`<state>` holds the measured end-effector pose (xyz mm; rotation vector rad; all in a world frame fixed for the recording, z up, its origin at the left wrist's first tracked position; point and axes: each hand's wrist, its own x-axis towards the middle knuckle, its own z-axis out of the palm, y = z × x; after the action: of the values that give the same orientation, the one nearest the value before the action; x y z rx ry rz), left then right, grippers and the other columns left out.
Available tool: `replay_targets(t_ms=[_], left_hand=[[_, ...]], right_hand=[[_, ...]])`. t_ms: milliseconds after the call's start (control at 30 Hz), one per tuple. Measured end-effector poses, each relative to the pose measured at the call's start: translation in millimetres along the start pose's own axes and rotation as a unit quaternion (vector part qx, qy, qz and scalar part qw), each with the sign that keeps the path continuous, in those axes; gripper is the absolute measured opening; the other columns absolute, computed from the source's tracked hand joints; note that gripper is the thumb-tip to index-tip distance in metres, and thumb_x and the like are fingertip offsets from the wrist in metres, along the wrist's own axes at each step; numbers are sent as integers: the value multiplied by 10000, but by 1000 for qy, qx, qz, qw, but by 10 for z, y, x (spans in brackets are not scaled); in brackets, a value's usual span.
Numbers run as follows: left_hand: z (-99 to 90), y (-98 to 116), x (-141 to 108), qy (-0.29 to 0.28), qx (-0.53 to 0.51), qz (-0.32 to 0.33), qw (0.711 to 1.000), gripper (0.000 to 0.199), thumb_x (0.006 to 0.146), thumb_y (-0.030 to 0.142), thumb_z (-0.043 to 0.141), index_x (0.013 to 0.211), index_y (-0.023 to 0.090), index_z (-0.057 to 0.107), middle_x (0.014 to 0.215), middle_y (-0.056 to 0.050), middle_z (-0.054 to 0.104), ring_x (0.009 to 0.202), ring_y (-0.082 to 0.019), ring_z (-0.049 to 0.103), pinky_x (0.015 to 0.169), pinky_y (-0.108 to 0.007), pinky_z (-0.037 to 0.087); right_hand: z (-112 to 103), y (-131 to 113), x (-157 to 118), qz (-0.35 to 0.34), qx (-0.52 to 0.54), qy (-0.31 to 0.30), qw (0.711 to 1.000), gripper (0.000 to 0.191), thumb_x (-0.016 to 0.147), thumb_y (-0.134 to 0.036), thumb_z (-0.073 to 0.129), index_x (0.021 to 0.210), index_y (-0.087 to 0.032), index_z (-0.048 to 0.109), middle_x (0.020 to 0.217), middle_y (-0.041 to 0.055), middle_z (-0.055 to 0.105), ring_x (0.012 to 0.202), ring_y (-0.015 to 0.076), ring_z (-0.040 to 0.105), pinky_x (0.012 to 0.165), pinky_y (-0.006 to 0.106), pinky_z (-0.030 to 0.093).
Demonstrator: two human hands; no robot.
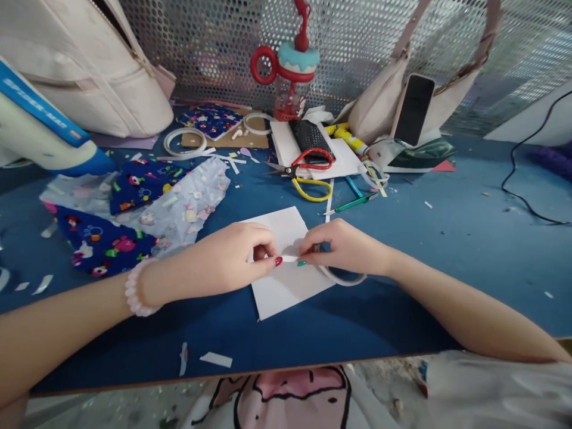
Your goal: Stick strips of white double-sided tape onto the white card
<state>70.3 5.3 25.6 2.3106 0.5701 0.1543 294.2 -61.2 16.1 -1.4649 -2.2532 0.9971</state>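
Observation:
A square of white paper [288, 292] lies at a slant on the blue table, beneath both hands. Above it, my left hand [218, 256] pinches one end of a short white strip of tape [290, 258] between thumb and fingers. The strip's other end is pinched by my right hand [346, 245], so it spans the small gap between the fingertips. A ring-shaped roll of white tape [351, 280] sits under my right hand at the paper's right edge, partly hidden. I cannot tell whether the strip is still joined to the roll.
Scissors [294, 171] with red and yellow handles and a green pen [355, 203] lie behind the paper. Patterned blue wrapping paper [118, 241] is on the left. A red-and-blue cup [292, 83], a phone [413, 110] and bags line the back. White scraps [216, 359] lie near the front edge.

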Motion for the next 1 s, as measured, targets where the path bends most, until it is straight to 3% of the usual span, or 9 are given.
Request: replay_targets(t_ms=[133, 300, 433, 700, 867, 1000], left_hand=[[-98, -22, 28, -40, -42, -50, 997, 235, 825, 359, 549, 711, 177, 643, 620, 33, 575, 543, -102, 470, 486, -209, 329], [-273, -45, 50, -108, -59, -53, 991, 264, 803, 412, 572, 747, 177, 678, 615, 34, 574, 541, -97, 483, 482, -192, 346], [-337, -60, 51, -130, -77, -53, 987, 263, 799, 410, 579, 806, 180, 706, 608, 32, 566, 527, -97, 467, 468, -191, 338], [-281, 30, 13, -219, -96, -12, 971, 251, 861, 373, 577, 957, 202, 734, 677, 25, 551, 599, -105, 498, 551, -195, 399], [-313, 26, 15, -224, -105, 4, 969, 241, 887, 355, 559, 903, 190, 735, 712, 7, 609, 628, -109, 537, 581, -197, 405], [-312, -21, 32, -251, -98, 11, 963, 247, 883, 363, 562, 945, 185, 722, 740, 4, 613, 646, -113, 541, 602, -194, 416]], right_hand=[[-112, 22, -27, -13, -38, -63, 997, 110, 852, -244, 623, 801, -162, 677, 783, 21, 656, 707, 125, 573, 652, 234, 393], [-259, -9, -107, -17, -145, -120, 982, 205, 813, -360, 699, 746, -183, 621, 752, 3, 638, 757, 157, 528, 699, 288, 339], [-352, -26, -196, -18, -205, -154, 966, 210, 839, -309, 677, 717, -185, 560, 761, -3, 618, 795, 163, 518, 749, 320, 320], [-515, 46, -370, 77, -316, -164, 931, 139, 797, -292, 651, 811, -190, 557, 827, 35, 609, 794, 194, 506, 708, 329, 318], [-587, 177, -419, 97, -376, -132, 912, 97, 758, -109, 546, 814, -185, 565, 835, 51, 618, 830, 212, 537, 708, 324, 320], [-527, 169, -347, 91, -336, -112, 931, 192, 790, -99, 465, 886, -181, 609, 920, 77, 648, 888, 224, 572, 764, 329, 361]])
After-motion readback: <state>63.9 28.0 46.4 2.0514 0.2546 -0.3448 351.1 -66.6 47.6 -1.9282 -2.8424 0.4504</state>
